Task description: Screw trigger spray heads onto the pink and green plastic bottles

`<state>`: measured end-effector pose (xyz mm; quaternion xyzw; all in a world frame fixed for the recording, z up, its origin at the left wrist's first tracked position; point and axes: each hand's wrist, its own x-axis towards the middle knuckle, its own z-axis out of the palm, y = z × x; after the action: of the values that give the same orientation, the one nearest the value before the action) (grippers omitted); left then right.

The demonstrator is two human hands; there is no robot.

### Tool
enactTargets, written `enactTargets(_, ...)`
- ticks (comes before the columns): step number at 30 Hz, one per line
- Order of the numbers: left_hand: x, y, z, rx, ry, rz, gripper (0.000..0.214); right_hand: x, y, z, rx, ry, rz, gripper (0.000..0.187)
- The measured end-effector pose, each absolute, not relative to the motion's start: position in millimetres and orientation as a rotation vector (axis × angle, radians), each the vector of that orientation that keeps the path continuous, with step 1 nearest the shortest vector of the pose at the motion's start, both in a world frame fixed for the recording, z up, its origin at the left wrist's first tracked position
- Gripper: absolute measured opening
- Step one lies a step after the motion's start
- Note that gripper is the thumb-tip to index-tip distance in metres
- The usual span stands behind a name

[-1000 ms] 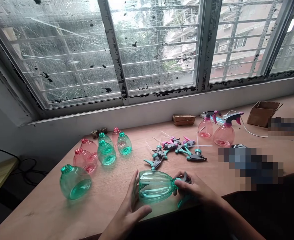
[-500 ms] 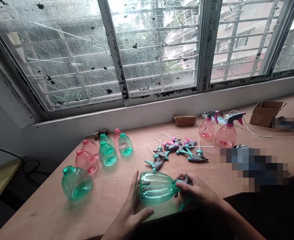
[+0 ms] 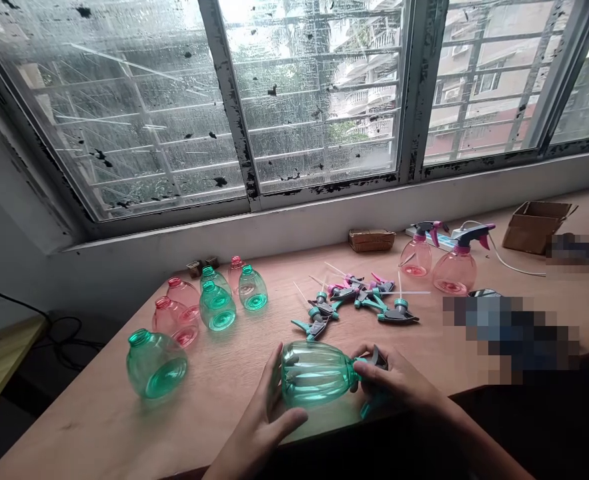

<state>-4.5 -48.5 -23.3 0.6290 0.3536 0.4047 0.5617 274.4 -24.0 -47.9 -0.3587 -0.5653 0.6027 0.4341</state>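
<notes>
A green, ribbed spray bottle (image 3: 317,375) lies sideways in the air just above the table's front edge, its base to the left. My right hand (image 3: 391,377) is closed around the grey and teal trigger spray head (image 3: 380,358) at the bottle's neck. Part of that head is hidden by my fingers. At the base, my left hand (image 3: 269,407) is loosely cupped, thumb stretched out below and fingers behind the bottle. Beyond the bottle lies a pile of loose trigger spray heads (image 3: 357,293), teal and pink with grey, their thin tubes sticking out.
On the left stand several headless green bottles (image 3: 157,367) and pink bottles (image 3: 174,323). Two pink bottles with heads (image 3: 454,270) stand at the back right. A brown package (image 3: 371,240), an open carton (image 3: 537,227) and a white cable (image 3: 511,268) lie near the window.
The green bottle has turned slightly about its long axis between my hands. Both hands keep nearly the same place. The whole view has shifted a little.
</notes>
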Motion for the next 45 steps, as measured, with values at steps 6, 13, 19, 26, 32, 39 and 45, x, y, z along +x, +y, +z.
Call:
enactTargets(6, -8, -48, -22, 1.533, 0.832, 0.985, 0.082, 274, -25, -46, -0.904, -1.408, 1.504, 0.04)
enactTargets(13, -5, -53, -27, 1.462, 0.664, 1.021, 0.071, 275, -24, -48, -0.889, -1.415, 1.509, 0.04)
enactTargets(19, -7, -55, -26, 1.512, 0.656, 1.045, 0.052, 275, -24, -47, -0.885, -1.43, 1.503, 0.041)
enactTargets(26, -6, -49, -24, 1.61, 0.712, 1.101, 0.073, 276, -24, -49, -0.906, -1.447, 1.517, 0.045)
enactTargets(32, -4, -56, -25, 1.591, 0.739, 1.088, 0.068, 277, -25, -47, -0.921, -1.422, 1.5, 0.041)
enactTargets(39, -5, -56, -27, 1.51, 0.607, 1.042, 0.074, 275, -23, -49, -0.887, -1.424, 1.509, 0.039)
enactTargets(45, -5, -50, -19, 1.525, 0.723, 1.0, 0.072, 277, -23, -52, -0.886, -1.441, 1.51, 0.038)
